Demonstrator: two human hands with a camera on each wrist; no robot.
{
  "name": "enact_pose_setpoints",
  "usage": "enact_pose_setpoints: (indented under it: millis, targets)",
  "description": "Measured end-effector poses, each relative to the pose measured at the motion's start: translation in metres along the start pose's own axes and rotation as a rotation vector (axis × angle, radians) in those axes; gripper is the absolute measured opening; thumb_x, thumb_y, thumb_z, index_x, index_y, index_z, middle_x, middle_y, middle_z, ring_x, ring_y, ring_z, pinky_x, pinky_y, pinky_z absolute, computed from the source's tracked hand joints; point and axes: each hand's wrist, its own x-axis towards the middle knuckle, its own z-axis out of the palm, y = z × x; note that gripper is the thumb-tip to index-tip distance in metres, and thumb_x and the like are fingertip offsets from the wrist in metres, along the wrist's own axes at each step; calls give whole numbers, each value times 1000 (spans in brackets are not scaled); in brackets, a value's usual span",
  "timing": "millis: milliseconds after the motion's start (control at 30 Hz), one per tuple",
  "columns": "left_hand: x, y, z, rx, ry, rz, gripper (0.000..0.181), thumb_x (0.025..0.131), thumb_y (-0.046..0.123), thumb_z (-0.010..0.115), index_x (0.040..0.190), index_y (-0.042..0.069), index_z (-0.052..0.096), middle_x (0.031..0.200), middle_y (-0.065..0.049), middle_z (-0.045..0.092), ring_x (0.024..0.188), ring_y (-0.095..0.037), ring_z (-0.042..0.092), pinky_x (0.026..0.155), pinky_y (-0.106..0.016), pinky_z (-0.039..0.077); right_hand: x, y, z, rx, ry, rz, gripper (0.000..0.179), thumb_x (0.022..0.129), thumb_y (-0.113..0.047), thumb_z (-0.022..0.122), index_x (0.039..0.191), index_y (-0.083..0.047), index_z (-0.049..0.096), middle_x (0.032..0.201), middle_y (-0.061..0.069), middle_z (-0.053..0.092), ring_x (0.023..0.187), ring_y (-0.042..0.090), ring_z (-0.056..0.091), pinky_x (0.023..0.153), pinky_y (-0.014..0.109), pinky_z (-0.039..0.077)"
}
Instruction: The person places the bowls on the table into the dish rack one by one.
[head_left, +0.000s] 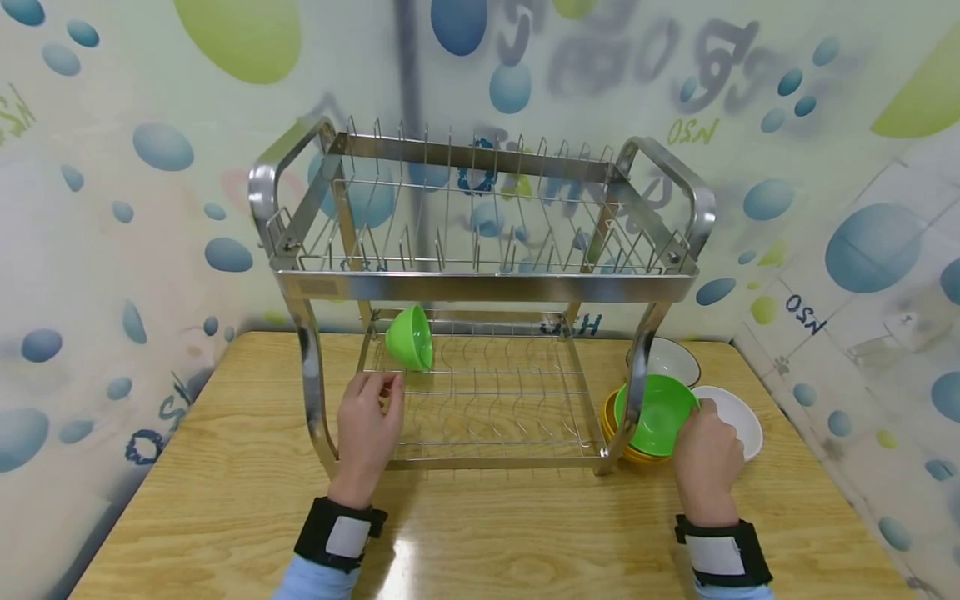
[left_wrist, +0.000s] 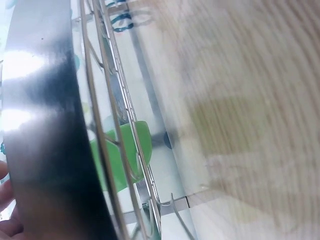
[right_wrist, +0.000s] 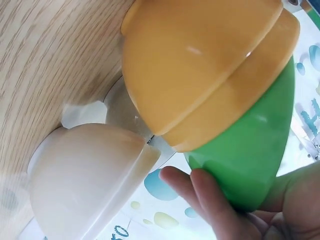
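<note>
On the left of the lower tier of a metal dish rack (head_left: 480,287), a small green bowl (head_left: 409,337) stands tipped on its side. My left hand (head_left: 370,429) hovers just in front of that bowl, fingers loosely bent, holding nothing that I can see. Beside the rack's right leg, my right hand (head_left: 707,458) pinches the rim of another green bowl (head_left: 656,417). That bowl sits tilted in a stack of orange bowls (right_wrist: 200,60). In the right wrist view, thumb and fingers are on either side of its rim.
A white bowl (head_left: 731,417) stands right of the stack, and a dark-rimmed white bowl (head_left: 671,362) lies behind it. The rack's upper tier, with upright wire prongs, overhangs the lower one. A patterned wall (head_left: 480,83) rises behind the wooden table (head_left: 510,533).
</note>
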Motion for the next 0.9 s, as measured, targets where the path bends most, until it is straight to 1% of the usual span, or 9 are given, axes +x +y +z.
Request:
enact_pose_setpoints:
  millis: [100,200,300,467,600,733,833,900]
  targets:
    - [2,2,1,-7,8,1,12,90,11,63,88,0,67,82,-12,60,73,-23,58,59,-34,51,1,0,0,16,12,2,30,102,-10,36,118,12,48,90,41,58,77,55,57,61,59,44]
    - [3,2,2,-9,9,-4,12,90,12,63,88,0,67,83,-11,60,72,-22,58,59,-34,51,1,2,-1,39,64,-9,27,101,-9,36,116,11,47,87,42,57,76,57,56,61,61,43]
    - [3,2,3,-13,4,-18,14,91,14,62,88,1,67,84,-11,60,73,-22,58,58,-34,50,0,3,-2,56,106,-17,26,101,-8,37,114,11,47,83,42,57,73,58,56,57,62,43]
    - [3,3,4,-22,-7,-41,16,92,15,60,90,1,67,86,-12,61,74,-24,59,60,-34,51,-1,5,-5,61,129,-22,29,102,-8,34,117,14,46,83,42,58,74,57,58,55,61,45]
    - [3,5,5,-30,1,-44,16,92,14,61,91,-1,67,86,-13,61,75,-25,59,61,-35,52,-2,7,-10,70,163,-37,29,101,-6,34,118,15,46,83,42,57,75,57,58,59,62,46]
    - [4,8,6,-42,13,-38,16,92,14,62,91,-2,67,85,-14,61,75,-25,59,60,-35,53,-3,7,-16,86,186,-48,29,100,-4,35,117,17,46,88,43,57,78,57,58,62,63,47]
    - [5,11,8,-56,17,-39,17,91,13,62,91,-3,67,85,-14,61,75,-26,60,59,-35,53,-4,7,-22,93,187,-45,29,100,-4,34,116,18,46,89,43,57,78,57,57,62,62,46]
    - [5,12,9,-63,19,-42,16,91,12,62,91,-3,67,85,-14,61,75,-26,60,58,-36,53,-5,7,-26,100,181,-42,29,101,-4,34,116,18,46,87,43,57,76,58,56,60,62,45]
